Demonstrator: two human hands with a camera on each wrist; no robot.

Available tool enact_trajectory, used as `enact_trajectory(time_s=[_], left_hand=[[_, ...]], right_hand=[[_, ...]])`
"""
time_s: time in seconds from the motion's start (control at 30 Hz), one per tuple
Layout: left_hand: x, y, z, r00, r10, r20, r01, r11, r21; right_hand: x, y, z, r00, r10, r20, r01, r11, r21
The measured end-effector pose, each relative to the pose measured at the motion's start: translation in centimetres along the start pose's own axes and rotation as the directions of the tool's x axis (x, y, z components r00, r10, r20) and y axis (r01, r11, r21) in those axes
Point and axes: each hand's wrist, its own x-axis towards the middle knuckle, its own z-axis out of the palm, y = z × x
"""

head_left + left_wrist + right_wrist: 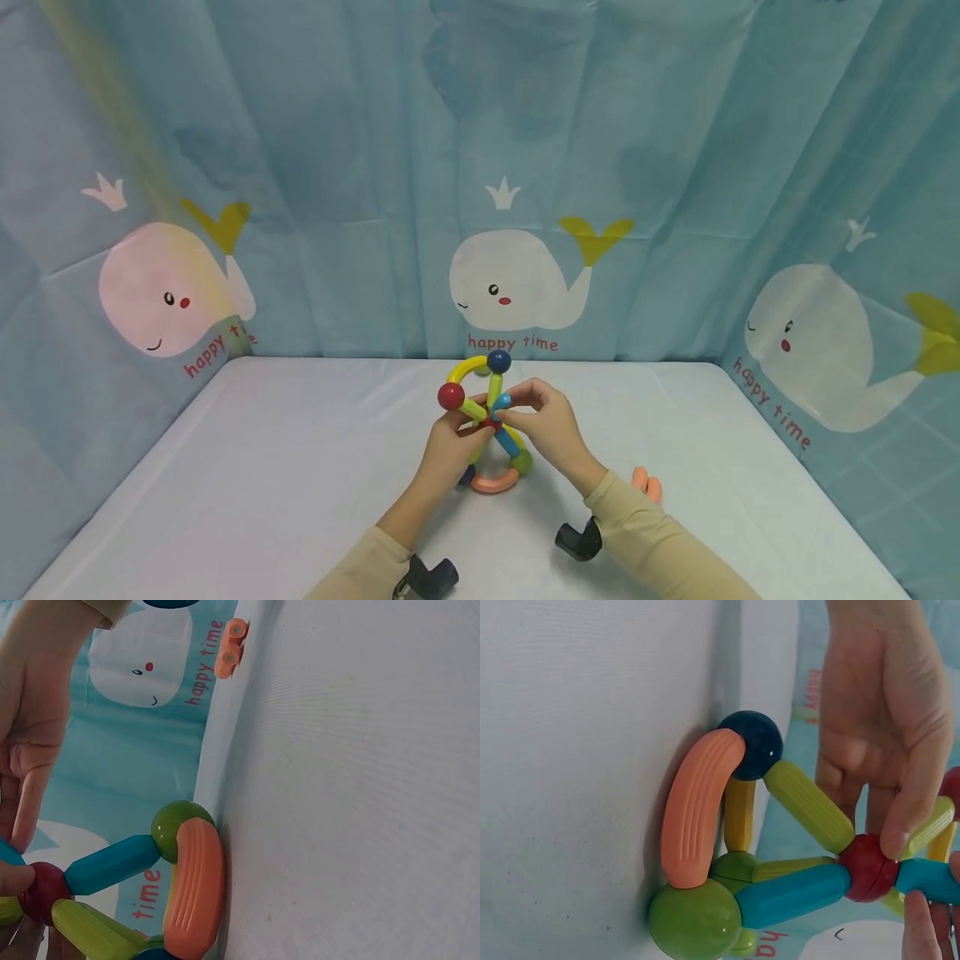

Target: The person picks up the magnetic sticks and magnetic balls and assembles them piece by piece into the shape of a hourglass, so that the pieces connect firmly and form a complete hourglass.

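Note:
A magnetic ball-and-rod toy stands on the table in front of me. At its hub is a red ball (868, 868), which my left hand (444, 457) grips with the thumb pressed on it. My right hand (553, 427) pinches a short blue rod (501, 403) that meets the hub. Another blue rod (795, 896) runs from the hub to a green ball (695, 920). Along the base an orange curved rod (195, 889) joins that green ball to a dark blue ball (751, 745). Higher up are a red ball (451, 396), a yellow curved rod (468, 367) and a dark blue ball (498, 361).
Orange curved pieces (647, 483) lie on the white table (300, 467) beside my right forearm. Black wrist mounts (579, 542) hang under both forearms. A blue curtain (360, 167) printed with whales closes off the back and sides.

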Motion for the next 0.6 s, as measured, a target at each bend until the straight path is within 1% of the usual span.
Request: enact_trajectory(time_s=[0.2,0.37,0.43,0.53,0.6], left_hand=[[-0.02,-0.23,-0.1,1.0,-0.003,-0.009,0.003,1.0,0.005],[-0.03,-0.2,-0.04,1.0,0.002,-0.009,-0.002,1.0,0.011],[-0.03,-0.08,-0.02,1.0,0.001,-0.009,-0.001,1.0,0.014],[-0.09,0.05,-0.05,1.0,-0.003,-0.009,0.003,1.0,0.02],[-0.15,0.12,-0.12,1.0,-0.017,-0.015,0.018,1.0,0.021]], right_hand=[[-0.11,-0.05,0.13,1.0,0.018,0.019,-0.019,1.0,0.018],[-0.11,0.14,0.13,1.0,0.013,0.015,-0.013,1.0,0.006],[-0.13,0.13,0.04,1.0,0.007,0.015,-0.007,1.0,-0.002],[-0.13,0.18,-0.29,0.999,0.005,0.038,-0.005,1.0,-0.013],[-0.03,0.21,-0.75,0.999,0.008,0.049,-0.007,1.0,-0.011]])
